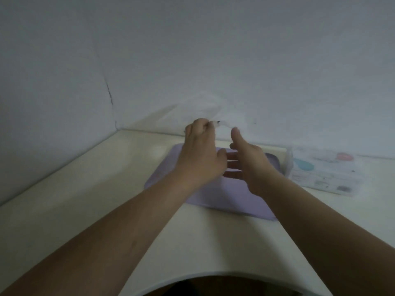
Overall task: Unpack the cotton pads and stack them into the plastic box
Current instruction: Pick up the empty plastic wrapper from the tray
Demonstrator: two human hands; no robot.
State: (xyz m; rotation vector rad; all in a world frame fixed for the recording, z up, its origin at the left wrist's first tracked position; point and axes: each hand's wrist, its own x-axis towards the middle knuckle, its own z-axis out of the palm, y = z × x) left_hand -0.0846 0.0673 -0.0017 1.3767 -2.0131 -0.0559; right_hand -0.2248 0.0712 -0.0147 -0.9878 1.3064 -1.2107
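Left hand (199, 155) pinching wrapper (192, 113), right hand (249, 165) spread

cream table (85, 189); lilac mat (224, 195) on it, grey-white wall (192, 50) behind, cracked near corner

A table (74, 199) fills the lower half of the frame, its far edge meeting a wall (213, 50) that takes up the whole upper half. A flat mat (230, 195) lies on the table just right of centre. Both forearms reach in from the bottom corners and cross over the mat. The left hand (201, 152) sits at the centre of the frame, above the mat's far left part; the right hand (250, 165) is just to its right, close beside it. Above the left hand, against the wall, hangs what may be a thin plastic wrapper (192, 112); blur makes this uncertain. A printed packet (324, 169) lies on the table at the right, beside the mat's far right corner.
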